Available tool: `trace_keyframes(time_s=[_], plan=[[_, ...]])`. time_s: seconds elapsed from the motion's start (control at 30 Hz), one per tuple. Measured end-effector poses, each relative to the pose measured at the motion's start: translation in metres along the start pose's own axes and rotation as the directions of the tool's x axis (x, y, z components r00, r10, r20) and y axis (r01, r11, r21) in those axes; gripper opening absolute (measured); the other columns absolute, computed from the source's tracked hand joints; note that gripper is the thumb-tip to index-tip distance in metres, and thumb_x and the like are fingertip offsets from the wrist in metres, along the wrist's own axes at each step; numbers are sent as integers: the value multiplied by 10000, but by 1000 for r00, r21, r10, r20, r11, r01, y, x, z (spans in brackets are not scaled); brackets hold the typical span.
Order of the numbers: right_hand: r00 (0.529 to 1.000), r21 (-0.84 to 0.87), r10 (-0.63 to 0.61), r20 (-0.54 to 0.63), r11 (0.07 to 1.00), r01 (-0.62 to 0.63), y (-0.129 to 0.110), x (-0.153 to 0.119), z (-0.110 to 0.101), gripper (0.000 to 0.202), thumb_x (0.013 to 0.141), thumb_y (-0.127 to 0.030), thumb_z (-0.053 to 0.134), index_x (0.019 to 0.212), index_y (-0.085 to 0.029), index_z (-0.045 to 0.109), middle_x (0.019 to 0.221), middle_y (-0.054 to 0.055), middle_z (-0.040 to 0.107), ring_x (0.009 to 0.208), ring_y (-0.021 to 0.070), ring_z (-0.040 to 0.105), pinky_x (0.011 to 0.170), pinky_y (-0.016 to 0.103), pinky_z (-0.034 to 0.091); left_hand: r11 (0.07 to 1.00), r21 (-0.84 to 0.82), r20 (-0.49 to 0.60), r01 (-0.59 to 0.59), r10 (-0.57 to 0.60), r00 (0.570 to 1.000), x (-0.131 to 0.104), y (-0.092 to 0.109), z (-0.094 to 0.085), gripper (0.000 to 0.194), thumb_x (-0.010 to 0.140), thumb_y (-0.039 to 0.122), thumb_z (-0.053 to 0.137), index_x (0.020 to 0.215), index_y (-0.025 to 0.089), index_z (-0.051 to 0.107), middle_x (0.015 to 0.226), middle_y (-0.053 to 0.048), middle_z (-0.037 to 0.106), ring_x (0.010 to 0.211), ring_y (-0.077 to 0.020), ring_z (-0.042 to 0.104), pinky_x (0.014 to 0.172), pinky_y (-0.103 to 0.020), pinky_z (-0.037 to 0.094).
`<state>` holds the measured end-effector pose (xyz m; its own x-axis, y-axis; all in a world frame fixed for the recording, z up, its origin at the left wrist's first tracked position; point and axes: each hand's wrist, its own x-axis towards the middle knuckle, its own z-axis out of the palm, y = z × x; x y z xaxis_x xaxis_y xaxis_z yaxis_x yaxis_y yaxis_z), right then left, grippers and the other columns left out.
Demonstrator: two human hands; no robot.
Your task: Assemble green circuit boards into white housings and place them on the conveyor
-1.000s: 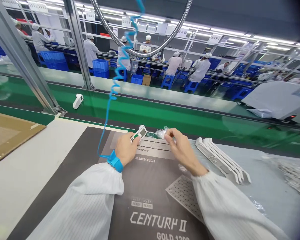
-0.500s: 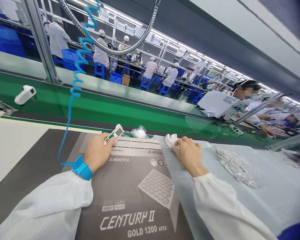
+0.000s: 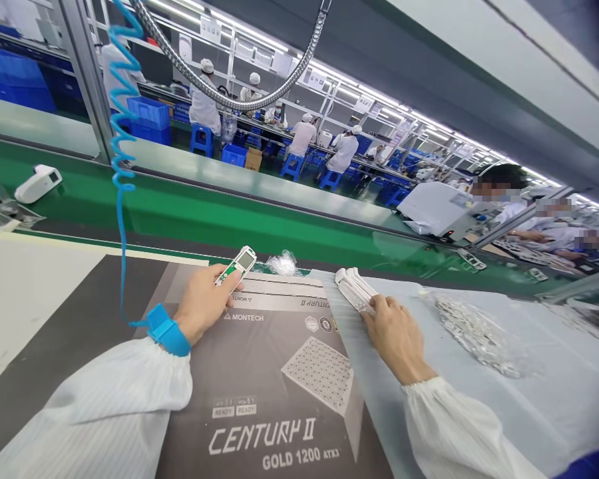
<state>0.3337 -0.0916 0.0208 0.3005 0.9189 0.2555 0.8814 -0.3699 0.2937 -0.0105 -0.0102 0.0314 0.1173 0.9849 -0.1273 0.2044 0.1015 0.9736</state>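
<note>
A small white device with a grey screen and a green circuit board (image 3: 237,265) is gripped between the thumb and fingers of my left hand (image 3: 203,297), above the top left of the dark Montech box (image 3: 259,372). A blue wrist strap circles that wrist. Right of the box, my right hand (image 3: 395,332) has its fingertips closed on the near end of a few white plastic casings (image 3: 354,289) lying side by side on the pale sheet. A small clear plastic bag (image 3: 283,263) lies beyond the box's top edge.
A bag of small parts (image 3: 479,332) lies on the pale sheet (image 3: 544,399) at right. A coiled blue cord (image 3: 121,133) hangs at left. On the green conveyor (image 3: 190,209) rests a white device (image 3: 38,184). Other people work beyond, some at the far right.
My right hand has moved back toward me and right, uncovering more of the white casings. My left hand has shifted slightly right with the device. The view has shifted a little.
</note>
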Motion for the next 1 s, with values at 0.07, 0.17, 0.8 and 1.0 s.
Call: trace_keyframes(time_s=[0.07,0.17,0.8,1.0], plan=[[1000,-2,-14,22,1000,14,4,-1,-5,174,924,-310,483,882,-205,615,932,129,688,898,321,615,645,372,365,1000,-4,-10,-2,2,1000,0,0,0,352,822,508,564,856,166,639,888,-58,730,513,-102,546,476,-239,416],[998,121,-48,46,992,42,5,2,-25,260,931,-370,457,757,-232,592,853,106,693,869,309,616,650,375,363,1000,-9,-17,6,-6,1000,-1,1,0,358,829,516,567,858,167,637,834,-44,713,507,-103,544,477,-240,413],[883,894,-450,130,-333,-301,-167,11,-42,472,662,-386,837,1058,-221,640,1150,60,668,986,184,627,903,331,482,999,-16,-302,30,-34,953,18,-14,-9,325,834,482,601,952,181,632,606,14,585,568,-138,544,546,-249,428],[913,909,-384,136,-318,-270,-159,16,-30,482,742,-439,774,1134,-200,626,936,22,667,824,162,611,856,333,481,967,230,-413,-113,202,888,22,-17,-25,385,950,470,427,1211,249,604,1006,-44,706,831,-187,642,768,-331,494]])
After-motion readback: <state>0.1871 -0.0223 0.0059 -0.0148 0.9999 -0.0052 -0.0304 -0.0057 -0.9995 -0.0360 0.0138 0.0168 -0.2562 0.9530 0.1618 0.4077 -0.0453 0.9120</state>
